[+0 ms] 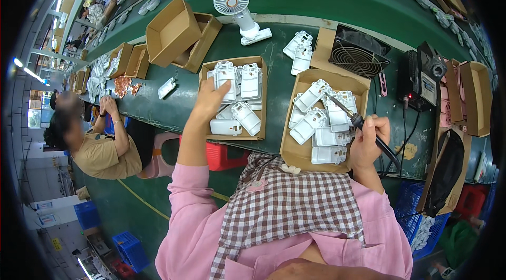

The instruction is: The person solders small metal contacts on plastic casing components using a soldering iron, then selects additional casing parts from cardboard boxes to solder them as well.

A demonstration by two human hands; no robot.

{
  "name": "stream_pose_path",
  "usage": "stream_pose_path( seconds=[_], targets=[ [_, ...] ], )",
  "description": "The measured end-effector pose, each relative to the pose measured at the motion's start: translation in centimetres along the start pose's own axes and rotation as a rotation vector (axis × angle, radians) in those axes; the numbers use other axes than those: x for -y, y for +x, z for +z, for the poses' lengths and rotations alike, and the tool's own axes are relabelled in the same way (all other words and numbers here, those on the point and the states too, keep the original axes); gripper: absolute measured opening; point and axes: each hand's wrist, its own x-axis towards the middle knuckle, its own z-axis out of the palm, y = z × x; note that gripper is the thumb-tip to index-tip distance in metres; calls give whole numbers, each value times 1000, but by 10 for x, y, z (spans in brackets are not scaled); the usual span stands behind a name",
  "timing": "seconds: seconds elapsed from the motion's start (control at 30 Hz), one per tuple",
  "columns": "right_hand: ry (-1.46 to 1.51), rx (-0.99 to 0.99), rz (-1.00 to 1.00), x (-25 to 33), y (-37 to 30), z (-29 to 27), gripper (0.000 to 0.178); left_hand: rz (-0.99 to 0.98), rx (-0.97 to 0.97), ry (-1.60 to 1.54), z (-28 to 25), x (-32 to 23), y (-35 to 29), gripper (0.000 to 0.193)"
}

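Note:
My right hand (369, 143) is closed round the handle of a soldering iron (358, 121), whose metal tip points up and left over the right cardboard box (291, 151). In that box lie several white plastic housings (308, 126) with small metal parts at one end. My left hand (210, 102) reaches into the left cardboard box (262, 127), its fingers and thumb closed on a white plastic housing (225, 73) at the top of the pile; its fingertips are partly hidden. More white housings (246, 116) lie around in this box.
A white handheld fan (232, 1) stands behind the boxes. At the right are a black fan with a round grille (358, 59) and a black soldering station (421, 80) with cables. Empty cardboard boxes (174, 30) stand back left. A co-worker (105, 148) sits at the left.

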Motion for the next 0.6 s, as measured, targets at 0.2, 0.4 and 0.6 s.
stream_pose_path(
  seconds=[0.2, 0.4, 0.6],
  targets=[
    [-21, -12, 1, 0, -1, 0, 19, 34, -157, 237, 28, -29, -9, 60],
    [-18, -23, 10, 0, 0, 0, 18, -38, -25, -47, 9, -44, -8, 67],
    [-21, -16, -5, 2, 1, 0, 18, 161, 147, 461, -44, -47, 7, 52]
  ],
)
